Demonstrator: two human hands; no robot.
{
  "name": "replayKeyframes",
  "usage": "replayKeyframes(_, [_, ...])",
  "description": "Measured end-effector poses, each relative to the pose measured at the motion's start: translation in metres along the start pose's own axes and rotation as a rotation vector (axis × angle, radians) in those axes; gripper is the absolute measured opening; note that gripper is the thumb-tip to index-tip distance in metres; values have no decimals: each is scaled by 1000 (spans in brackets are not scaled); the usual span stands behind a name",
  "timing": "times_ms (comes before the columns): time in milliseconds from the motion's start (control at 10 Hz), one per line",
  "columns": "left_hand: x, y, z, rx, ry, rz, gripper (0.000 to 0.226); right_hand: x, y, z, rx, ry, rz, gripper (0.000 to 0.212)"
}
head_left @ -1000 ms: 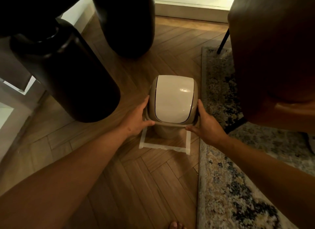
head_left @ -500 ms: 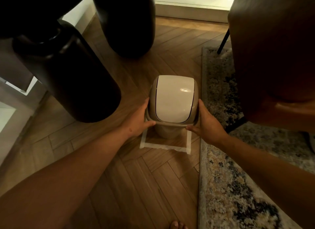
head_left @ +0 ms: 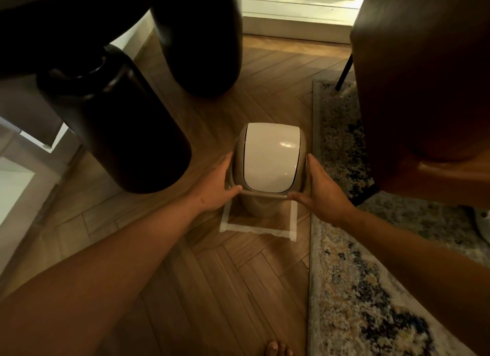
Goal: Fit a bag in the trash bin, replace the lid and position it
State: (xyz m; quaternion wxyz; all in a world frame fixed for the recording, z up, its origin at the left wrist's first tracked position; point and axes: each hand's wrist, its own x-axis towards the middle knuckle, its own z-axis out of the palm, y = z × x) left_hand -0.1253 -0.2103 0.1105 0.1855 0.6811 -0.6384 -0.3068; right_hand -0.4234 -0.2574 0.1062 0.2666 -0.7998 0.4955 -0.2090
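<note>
A small beige trash bin [head_left: 256, 206] stands on the wooden floor with its lid [head_left: 269, 158] on; the lid has a white swing flap in a beige frame. The bin sits at the far side of a square marked in white tape [head_left: 258, 229]. My left hand [head_left: 216, 186] clasps the lid's left side and my right hand [head_left: 322, 191] clasps its right side, thumbs under the near rim. No bag shows outside the bin.
Two large dark vases stand close by: one [head_left: 119, 133] at the left, another [head_left: 198, 37] behind. A patterned rug [head_left: 371, 289] edges the tape square on the right. A brown chair [head_left: 424, 90] looms at the right. My toes [head_left: 277, 349] show at the bottom.
Almost nothing differs; both hands stay on the lid's sides, and the bin keeps its place inside the tape square.
</note>
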Motion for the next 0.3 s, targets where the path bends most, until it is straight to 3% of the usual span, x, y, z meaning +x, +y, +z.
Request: replayKeyframes(300, [-24, 25, -41, 83, 9, -3, 94, 1, -36, -27, -41, -29, -42, 92])
